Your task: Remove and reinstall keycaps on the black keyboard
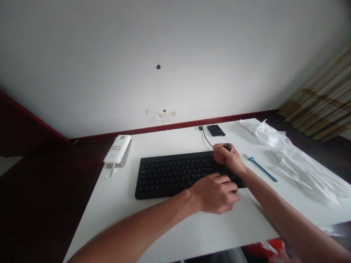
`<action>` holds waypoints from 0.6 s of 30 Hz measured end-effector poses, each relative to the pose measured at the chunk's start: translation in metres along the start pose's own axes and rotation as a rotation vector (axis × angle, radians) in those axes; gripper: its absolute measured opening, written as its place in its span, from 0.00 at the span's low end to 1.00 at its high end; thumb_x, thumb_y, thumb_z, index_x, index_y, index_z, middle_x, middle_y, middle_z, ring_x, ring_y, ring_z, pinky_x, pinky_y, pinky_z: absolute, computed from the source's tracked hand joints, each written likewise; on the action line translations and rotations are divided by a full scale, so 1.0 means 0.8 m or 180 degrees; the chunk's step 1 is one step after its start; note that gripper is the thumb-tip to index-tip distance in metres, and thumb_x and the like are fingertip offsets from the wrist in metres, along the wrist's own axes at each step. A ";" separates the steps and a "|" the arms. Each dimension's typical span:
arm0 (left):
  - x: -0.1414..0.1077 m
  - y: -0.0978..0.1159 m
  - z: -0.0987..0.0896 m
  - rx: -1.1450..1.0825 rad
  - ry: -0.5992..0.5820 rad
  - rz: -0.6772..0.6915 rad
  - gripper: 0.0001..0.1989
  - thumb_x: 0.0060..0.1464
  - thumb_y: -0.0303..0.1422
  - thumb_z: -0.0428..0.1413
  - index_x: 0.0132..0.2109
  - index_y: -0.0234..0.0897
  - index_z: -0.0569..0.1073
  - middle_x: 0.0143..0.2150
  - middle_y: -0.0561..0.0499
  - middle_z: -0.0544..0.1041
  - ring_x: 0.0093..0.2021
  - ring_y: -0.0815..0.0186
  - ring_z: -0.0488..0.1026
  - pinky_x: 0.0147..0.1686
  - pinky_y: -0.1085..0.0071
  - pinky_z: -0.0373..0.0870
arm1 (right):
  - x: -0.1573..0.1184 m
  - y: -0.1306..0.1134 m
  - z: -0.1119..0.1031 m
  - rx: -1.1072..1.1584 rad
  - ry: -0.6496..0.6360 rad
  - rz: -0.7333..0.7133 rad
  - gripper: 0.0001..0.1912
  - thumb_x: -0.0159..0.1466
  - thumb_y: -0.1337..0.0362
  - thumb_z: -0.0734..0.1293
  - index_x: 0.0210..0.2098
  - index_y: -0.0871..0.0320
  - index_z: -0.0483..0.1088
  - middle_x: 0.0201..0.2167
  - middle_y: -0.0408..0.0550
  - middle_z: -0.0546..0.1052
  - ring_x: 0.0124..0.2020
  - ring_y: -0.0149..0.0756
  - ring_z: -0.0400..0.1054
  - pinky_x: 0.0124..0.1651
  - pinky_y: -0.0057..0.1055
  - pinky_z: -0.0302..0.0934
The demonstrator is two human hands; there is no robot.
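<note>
The black keyboard (170,174) is found lying flat near the middle of the white table (175,233), its long sides roughly along the surface's near and far edges and well apart from both. It is judged to be light, stiff plastic, smooth enough to slide if pushed from one end; the frame should bear firm pressure, while the keys are considered its weaker part. Hold is best taken at the rim, by the bare left end or the long sides, and not by the keys.

The right hand (229,156) is placed over the keyboard's far right portion, its fingers curled tightly into a fist; a small dark piece (227,147) is gripped there and protrudes at the top. Its nature cannot be established. The left hand (216,193) is laid at the keyboard's near right portion, back upward, fingers bent and set close together; the fingertips are hidden, so whether anything is pinched cannot be told.

A block of black keys (216,130) is noted near the surface's far edge, towards the far right corner, with a black cable (206,138) beside it.
</note>
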State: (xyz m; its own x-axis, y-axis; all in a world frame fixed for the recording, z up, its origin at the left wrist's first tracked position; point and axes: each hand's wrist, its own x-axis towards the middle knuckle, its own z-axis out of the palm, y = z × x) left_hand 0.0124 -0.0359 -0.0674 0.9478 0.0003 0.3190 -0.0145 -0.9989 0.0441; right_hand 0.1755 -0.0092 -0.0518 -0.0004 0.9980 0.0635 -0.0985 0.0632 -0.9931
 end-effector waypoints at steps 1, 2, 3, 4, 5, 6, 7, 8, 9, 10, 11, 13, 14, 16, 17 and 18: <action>0.000 0.000 0.003 -0.0003 0.0031 0.0001 0.11 0.68 0.33 0.52 0.41 0.39 0.78 0.50 0.51 0.79 0.50 0.61 0.72 0.46 0.63 0.65 | 0.002 -0.007 -0.002 -0.0296 0.0050 -0.0025 0.28 0.66 0.51 0.69 0.17 0.54 0.55 0.14 0.35 0.52 0.16 0.26 0.43 0.20 0.31 0.38; 0.000 -0.001 0.005 -0.0010 0.0073 0.0004 0.10 0.68 0.33 0.52 0.41 0.39 0.79 0.50 0.51 0.79 0.50 0.61 0.72 0.46 0.64 0.66 | 0.005 -0.016 -0.003 -0.0689 0.0118 -0.0110 0.28 0.67 0.49 0.68 0.18 0.55 0.58 0.14 0.37 0.54 0.17 0.27 0.46 0.21 0.31 0.40; -0.001 -0.001 0.008 -0.0025 0.0117 0.0007 0.10 0.67 0.33 0.53 0.41 0.39 0.79 0.50 0.50 0.79 0.50 0.62 0.72 0.46 0.64 0.66 | 0.010 -0.024 -0.005 -0.1204 0.0222 -0.0258 0.27 0.68 0.48 0.68 0.18 0.56 0.61 0.14 0.38 0.57 0.17 0.28 0.48 0.22 0.31 0.43; -0.001 -0.001 0.010 -0.0041 0.0158 0.0007 0.10 0.67 0.33 0.53 0.41 0.39 0.79 0.50 0.50 0.79 0.50 0.62 0.72 0.47 0.64 0.66 | 0.018 -0.032 -0.007 -0.1754 0.0312 -0.0480 0.26 0.67 0.48 0.68 0.19 0.56 0.64 0.14 0.39 0.60 0.18 0.28 0.52 0.23 0.31 0.46; -0.001 -0.002 0.012 -0.0052 0.0192 0.0009 0.10 0.67 0.33 0.53 0.41 0.38 0.79 0.50 0.50 0.80 0.50 0.61 0.71 0.47 0.63 0.66 | 0.027 -0.039 -0.010 -0.2262 0.0386 -0.0735 0.23 0.67 0.49 0.69 0.21 0.57 0.68 0.16 0.40 0.64 0.20 0.30 0.56 0.26 0.30 0.50; -0.001 -0.002 0.013 -0.0059 0.0215 0.0021 0.10 0.67 0.33 0.54 0.42 0.38 0.80 0.51 0.50 0.80 0.50 0.61 0.71 0.47 0.63 0.66 | 0.040 -0.044 -0.014 -0.2707 0.0428 -0.0959 0.20 0.66 0.50 0.70 0.24 0.57 0.72 0.20 0.42 0.70 0.23 0.31 0.62 0.29 0.31 0.54; -0.002 -0.002 0.014 -0.0056 0.0224 0.0030 0.10 0.67 0.33 0.54 0.42 0.38 0.80 0.51 0.50 0.80 0.50 0.61 0.71 0.47 0.63 0.66 | 0.054 -0.047 -0.018 -0.3070 0.0389 -0.1082 0.15 0.65 0.52 0.71 0.28 0.57 0.76 0.24 0.43 0.75 0.27 0.34 0.67 0.33 0.31 0.58; -0.002 -0.002 0.014 -0.0047 0.0224 0.0040 0.10 0.67 0.33 0.54 0.43 0.38 0.80 0.52 0.50 0.80 0.50 0.61 0.71 0.47 0.64 0.67 | 0.069 -0.048 -0.023 -0.3362 0.0307 -0.1152 0.12 0.64 0.54 0.72 0.34 0.56 0.79 0.28 0.44 0.79 0.29 0.35 0.70 0.36 0.32 0.60; -0.002 -0.002 0.014 -0.0031 0.0218 0.0042 0.10 0.67 0.33 0.53 0.43 0.38 0.80 0.52 0.50 0.80 0.51 0.61 0.71 0.47 0.64 0.67 | 0.086 -0.046 -0.029 -0.3621 0.0191 -0.1153 0.11 0.64 0.56 0.71 0.41 0.55 0.81 0.32 0.45 0.82 0.31 0.37 0.73 0.38 0.32 0.62; -0.002 -0.002 0.014 -0.0010 0.0209 0.0041 0.11 0.67 0.33 0.53 0.44 0.39 0.81 0.52 0.50 0.79 0.51 0.61 0.71 0.47 0.64 0.67 | 0.103 -0.043 -0.035 -0.3865 0.0065 -0.1115 0.14 0.63 0.58 0.71 0.47 0.54 0.81 0.37 0.46 0.83 0.35 0.39 0.75 0.40 0.32 0.63; -0.003 -0.002 0.013 0.0006 0.0203 0.0033 0.11 0.67 0.33 0.53 0.45 0.39 0.81 0.53 0.50 0.79 0.51 0.61 0.71 0.46 0.64 0.67 | 0.119 -0.040 -0.041 -0.4096 0.0011 -0.1054 0.18 0.63 0.60 0.71 0.52 0.53 0.80 0.42 0.47 0.84 0.38 0.41 0.77 0.42 0.33 0.65; -0.004 -0.002 0.013 0.0017 0.0218 0.0028 0.11 0.68 0.33 0.53 0.46 0.40 0.81 0.53 0.50 0.79 0.51 0.62 0.71 0.47 0.64 0.67 | 0.148 -0.031 -0.051 -0.4490 -0.0103 -0.0879 0.26 0.62 0.62 0.71 0.60 0.54 0.76 0.48 0.50 0.84 0.44 0.45 0.78 0.47 0.35 0.66; -0.004 -0.002 0.013 0.0012 0.0232 0.0038 0.11 0.67 0.33 0.53 0.47 0.40 0.81 0.53 0.50 0.79 0.51 0.62 0.71 0.47 0.64 0.67 | 0.160 -0.027 -0.054 -0.4656 -0.0181 -0.0776 0.29 0.62 0.62 0.71 0.63 0.55 0.74 0.51 0.52 0.83 0.47 0.47 0.78 0.49 0.36 0.66; -0.006 -0.002 0.014 0.0003 0.0258 0.0065 0.11 0.67 0.33 0.53 0.48 0.40 0.81 0.53 0.50 0.79 0.51 0.62 0.71 0.48 0.64 0.66 | 0.178 -0.021 -0.057 -0.4905 -0.0374 -0.0586 0.33 0.61 0.61 0.72 0.65 0.57 0.72 0.54 0.54 0.82 0.51 0.49 0.77 0.52 0.37 0.66; -0.007 -0.002 0.015 0.0011 0.0267 0.0069 0.12 0.67 0.33 0.53 0.49 0.40 0.81 0.54 0.50 0.78 0.51 0.62 0.71 0.49 0.64 0.66 | 0.185 -0.018 -0.058 -0.4994 -0.0456 -0.0491 0.33 0.60 0.61 0.73 0.65 0.57 0.72 0.54 0.55 0.82 0.51 0.50 0.77 0.52 0.38 0.66; -0.007 -0.002 0.016 0.0025 0.0272 0.0072 0.12 0.68 0.33 0.53 0.49 0.41 0.81 0.54 0.50 0.78 0.51 0.62 0.71 0.49 0.64 0.66 | 0.191 -0.016 -0.058 -0.5062 -0.0526 -0.0408 0.32 0.60 0.60 0.73 0.64 0.56 0.73 0.54 0.55 0.82 0.52 0.51 0.77 0.51 0.38 0.67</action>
State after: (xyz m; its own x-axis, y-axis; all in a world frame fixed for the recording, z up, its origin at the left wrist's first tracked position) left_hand 0.0108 -0.0351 -0.0811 0.9166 -0.0187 0.3994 -0.0329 -0.9990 0.0287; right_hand 0.2226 0.1430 -0.0337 -0.1869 0.9809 0.0549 0.9797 0.1902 -0.0628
